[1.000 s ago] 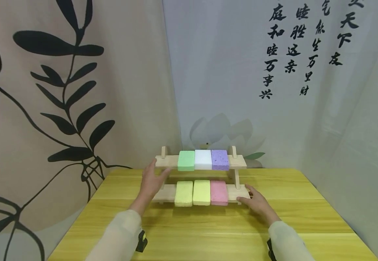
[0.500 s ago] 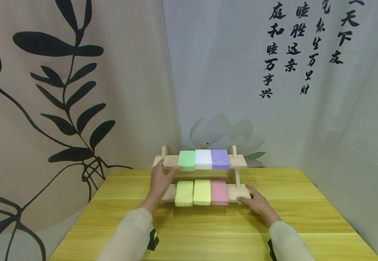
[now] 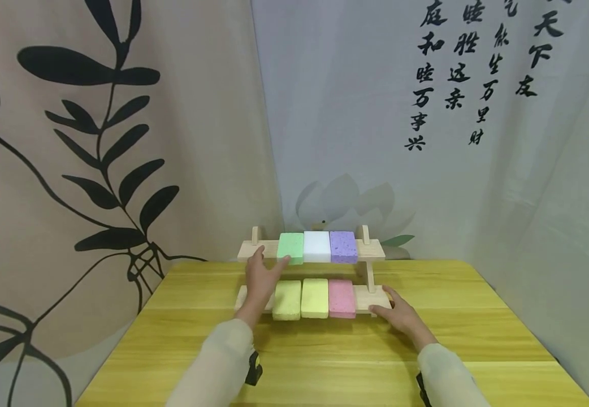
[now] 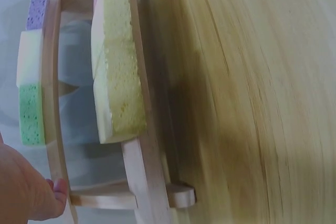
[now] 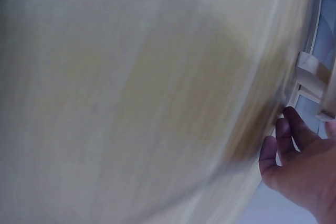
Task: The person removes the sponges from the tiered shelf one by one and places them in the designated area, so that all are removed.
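The yellow sponges [image 4: 121,64] look matt and porous, the rack [image 3: 371,251] smooth wood, the tabletop [image 3: 325,362] wood-grained, the backdrop [image 3: 350,113] cloth

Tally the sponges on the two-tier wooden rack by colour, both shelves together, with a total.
Yellow sponges: 2
Green sponge: 1
White sponge: 1
Purple sponge: 1
Pink sponge: 1
Total: 6
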Tool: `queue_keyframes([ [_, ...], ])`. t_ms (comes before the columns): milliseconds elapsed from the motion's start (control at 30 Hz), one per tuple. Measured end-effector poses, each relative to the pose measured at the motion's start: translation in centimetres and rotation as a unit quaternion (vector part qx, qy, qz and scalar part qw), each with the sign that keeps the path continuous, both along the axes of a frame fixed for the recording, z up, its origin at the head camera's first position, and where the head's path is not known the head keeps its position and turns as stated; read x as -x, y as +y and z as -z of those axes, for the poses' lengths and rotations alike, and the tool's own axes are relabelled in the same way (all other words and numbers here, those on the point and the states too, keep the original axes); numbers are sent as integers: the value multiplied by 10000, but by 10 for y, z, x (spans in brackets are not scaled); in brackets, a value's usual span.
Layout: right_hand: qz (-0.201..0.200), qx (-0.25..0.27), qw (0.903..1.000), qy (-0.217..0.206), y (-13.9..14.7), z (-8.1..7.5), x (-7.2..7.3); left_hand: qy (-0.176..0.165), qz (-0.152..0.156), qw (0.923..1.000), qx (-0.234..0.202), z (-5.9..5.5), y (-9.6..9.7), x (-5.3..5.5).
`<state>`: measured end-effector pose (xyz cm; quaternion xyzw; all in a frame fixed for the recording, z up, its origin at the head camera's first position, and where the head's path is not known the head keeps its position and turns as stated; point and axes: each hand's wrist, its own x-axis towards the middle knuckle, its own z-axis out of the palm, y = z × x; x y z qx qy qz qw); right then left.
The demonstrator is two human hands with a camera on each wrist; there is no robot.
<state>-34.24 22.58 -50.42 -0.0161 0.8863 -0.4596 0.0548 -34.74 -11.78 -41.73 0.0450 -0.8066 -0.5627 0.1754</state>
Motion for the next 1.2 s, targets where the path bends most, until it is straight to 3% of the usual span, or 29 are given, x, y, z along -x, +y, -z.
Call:
queue_keyframes([
  [367,-36,-61,10000,-24,0,-2,1,95,-318,9994,-75,4,18,8],
  [733,-55,-142,9999,69,-2,-7,-4,-96,-914,9958,52,9,37,21],
  [1200,-18,-158,9999,-9,-1,-2,-1,59,-1162,9931,109,16,46,28],
])
